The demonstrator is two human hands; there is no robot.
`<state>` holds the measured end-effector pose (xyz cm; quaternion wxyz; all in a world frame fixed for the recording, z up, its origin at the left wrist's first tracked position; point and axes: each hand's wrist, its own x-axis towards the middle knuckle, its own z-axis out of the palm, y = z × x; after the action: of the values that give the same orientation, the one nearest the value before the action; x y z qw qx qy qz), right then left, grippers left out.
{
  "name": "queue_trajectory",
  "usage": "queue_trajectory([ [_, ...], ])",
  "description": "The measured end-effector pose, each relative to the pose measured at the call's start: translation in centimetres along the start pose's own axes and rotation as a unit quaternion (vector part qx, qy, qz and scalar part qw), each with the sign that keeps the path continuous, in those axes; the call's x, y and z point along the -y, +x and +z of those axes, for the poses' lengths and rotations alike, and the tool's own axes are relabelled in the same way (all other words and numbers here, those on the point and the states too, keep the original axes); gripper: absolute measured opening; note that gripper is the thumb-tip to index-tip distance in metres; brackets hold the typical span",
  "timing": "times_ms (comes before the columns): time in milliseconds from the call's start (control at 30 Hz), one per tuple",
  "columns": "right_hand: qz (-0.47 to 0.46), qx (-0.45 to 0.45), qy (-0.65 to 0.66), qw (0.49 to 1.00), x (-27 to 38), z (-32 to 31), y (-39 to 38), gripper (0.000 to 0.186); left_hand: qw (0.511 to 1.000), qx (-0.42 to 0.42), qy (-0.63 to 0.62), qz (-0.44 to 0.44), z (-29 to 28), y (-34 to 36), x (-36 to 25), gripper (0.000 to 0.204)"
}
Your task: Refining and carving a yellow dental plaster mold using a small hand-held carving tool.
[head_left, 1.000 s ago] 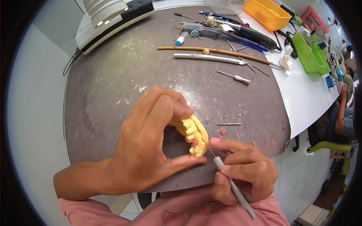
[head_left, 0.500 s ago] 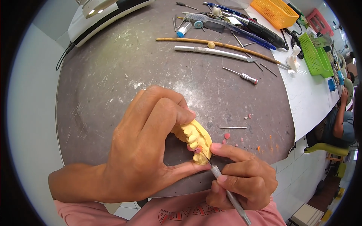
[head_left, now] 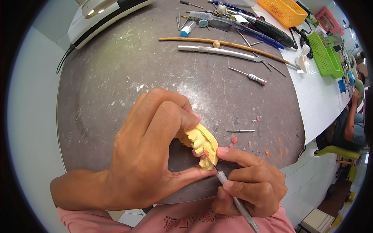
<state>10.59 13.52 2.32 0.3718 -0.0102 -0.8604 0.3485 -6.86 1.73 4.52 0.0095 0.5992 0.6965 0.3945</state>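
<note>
A yellow dental cast (head_left: 210, 143) with molded teeth is gripped at its two ends by my left hand (head_left: 145, 145), thumb at the near end and fingers at the far end. A patch of reddish-pink wax (head_left: 203, 155) sits among the teeth near the thumb. My right hand (head_left: 254, 182) is closed in a pen-like hold around a slim silver carving knife (head_left: 243, 209). Its thin dark tip meets the cast close to the pink patch; exact contact is too small to tell. One right fingertip rests against the cast's outer edge.
Beyond my hands lie a wooden-handled tool (head_left: 229, 46), a silver-handled carver (head_left: 221, 52) and a small screwdriver (head_left: 250, 75). A bur (head_left: 240, 131) and pink scraps (head_left: 234, 139) lie right of the cast. Orange (head_left: 281, 11) and green baskets (head_left: 322, 56) stand at right; another person (head_left: 349, 120) sits beyond.
The view has shifted very slightly. Both hands keep their holds on the cast and the carving knife, with hardly any visible movement.
</note>
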Motion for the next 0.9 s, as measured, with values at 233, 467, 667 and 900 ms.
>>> queue_trajectory([
  [233, 0.0, 0.002, -0.004, 1.0, 0.1, -0.1, 0.0, 0.024, 1.0, -0.003, 0.006, 0.001, 0.1, -0.1, 0.0, 0.069],
  [467, -0.001, 0.014, 0.003, 1.0, 0.0, -0.3, 0.1, 0.023, 1.0, -0.002, 0.005, -0.002, 0.1, -0.1, -0.1, 0.069],
  [667, 0.004, -0.002, 0.035, 0.999, 0.0, 0.0, 0.1, 0.021, 1.0, -0.005, 0.006, 0.005, 0.3, 0.0, -0.1, 0.07],
  [900, 0.053, -0.05, 0.077, 0.994, 0.5, -2.1, -2.0, 0.024, 0.999, 0.005, 0.037, -0.002, -1.1, -0.3, 0.0, 0.078],
])
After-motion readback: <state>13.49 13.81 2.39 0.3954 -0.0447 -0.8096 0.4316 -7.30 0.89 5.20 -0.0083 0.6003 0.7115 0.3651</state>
